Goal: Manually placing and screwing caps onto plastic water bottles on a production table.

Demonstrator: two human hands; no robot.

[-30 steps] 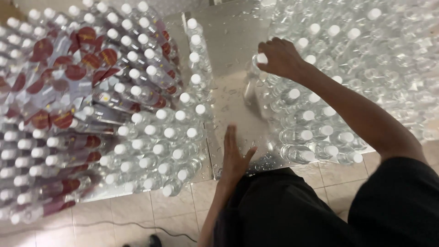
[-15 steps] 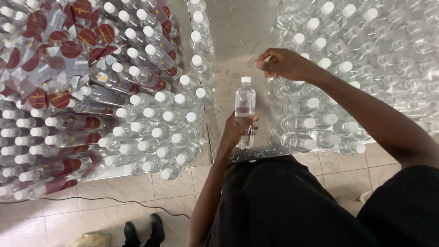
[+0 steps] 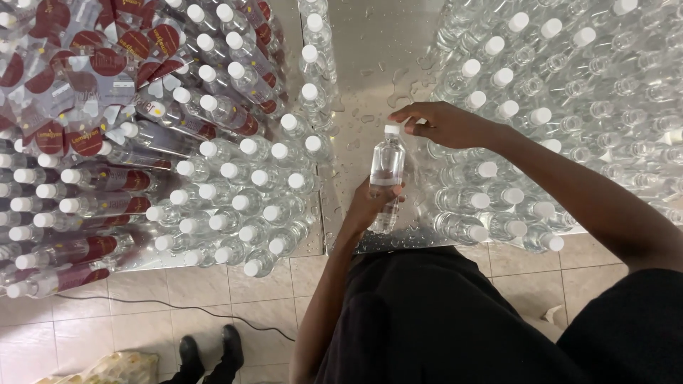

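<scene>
My left hand grips a clear plastic water bottle with a white cap, upright over the wet steel table. My right hand is at the bottle's cap, its fingertips touching or pinching it. Bare, unlabelled bottles with white caps crowd the table to the right of my hands. Bottles carrying red labels stand packed on the left, with several plain capped ones in front of them.
A narrow strip of bare wet steel runs between the two bottle masses. Below the table's front edge lies tiled floor with a black cable and a pair of black shoes.
My left hand, empty at the table edge a second ago, now holds a bottle upright. My right hand has come from the bottles on the right to the bottle's cap.
</scene>
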